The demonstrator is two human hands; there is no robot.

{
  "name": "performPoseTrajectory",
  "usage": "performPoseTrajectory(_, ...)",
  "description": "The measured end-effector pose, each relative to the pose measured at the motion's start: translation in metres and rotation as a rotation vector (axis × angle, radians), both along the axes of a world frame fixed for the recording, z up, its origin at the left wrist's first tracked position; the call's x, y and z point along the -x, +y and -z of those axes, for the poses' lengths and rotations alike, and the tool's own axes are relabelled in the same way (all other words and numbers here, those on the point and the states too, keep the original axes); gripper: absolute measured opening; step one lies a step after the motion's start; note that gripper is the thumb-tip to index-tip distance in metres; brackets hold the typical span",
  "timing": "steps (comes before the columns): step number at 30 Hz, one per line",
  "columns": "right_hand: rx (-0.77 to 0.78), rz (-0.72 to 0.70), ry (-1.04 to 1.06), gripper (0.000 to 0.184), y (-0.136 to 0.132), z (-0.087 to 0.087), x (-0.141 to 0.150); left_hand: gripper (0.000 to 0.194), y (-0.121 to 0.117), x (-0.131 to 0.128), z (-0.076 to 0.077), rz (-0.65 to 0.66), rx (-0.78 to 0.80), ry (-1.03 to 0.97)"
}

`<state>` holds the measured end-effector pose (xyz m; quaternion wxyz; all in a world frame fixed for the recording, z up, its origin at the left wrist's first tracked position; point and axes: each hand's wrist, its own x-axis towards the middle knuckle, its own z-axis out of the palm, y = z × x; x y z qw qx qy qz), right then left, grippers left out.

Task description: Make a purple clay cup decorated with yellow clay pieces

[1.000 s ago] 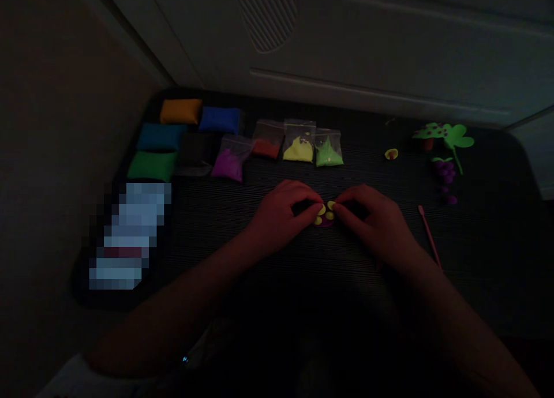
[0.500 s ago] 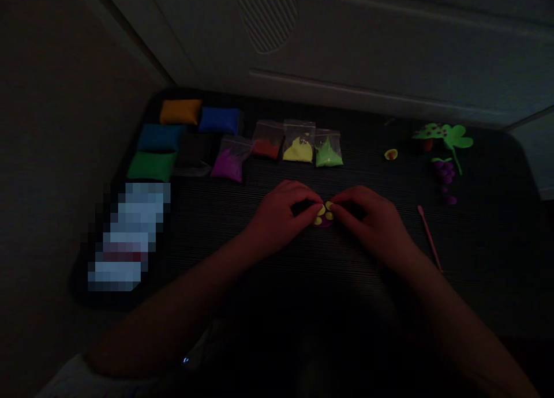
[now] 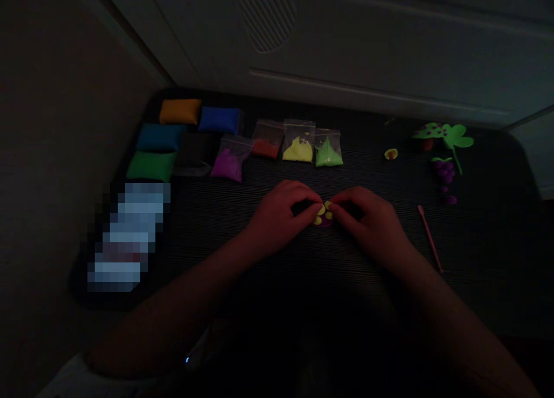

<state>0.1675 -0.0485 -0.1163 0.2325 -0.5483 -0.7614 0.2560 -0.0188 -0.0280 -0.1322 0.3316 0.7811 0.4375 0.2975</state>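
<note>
Purple disc lay on table between fingertips of left hand and right hand. Left fingers pinched narrow on upper-left yellow piece, right fingers on upper-right yellow piece; lower yellow pieces sat on disc beside thumbs.

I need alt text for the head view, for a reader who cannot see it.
A person's left hand and right hand pinch yellow pieces over a purple piece on a dark table. Coloured packets lie beyond them; small models and a pink tool lie right.
</note>
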Motion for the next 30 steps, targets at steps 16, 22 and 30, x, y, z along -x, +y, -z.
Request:
performPoseTrajectory(16,-0.005,0.007,-0.001,0.010,0.0005,0.0004,0.0006,0.013,-0.0003,-0.0003,-0.0007,0.001,-0.002,0.015)
performPoseTrajectory(22,0.024,0.021,0.012,0.014,-0.0002,-0.0009,0.0005,0.014,-0.0002,0.0003,-0.0002,0.008,-0.004,0.013)
performPoseTrajectory(30,0.031,0.017,0.056,0.016,-0.0002,-0.0026,-0.0031,0.014,-0.0004,0.0000,-0.0009,-0.002,0.013,0.007)
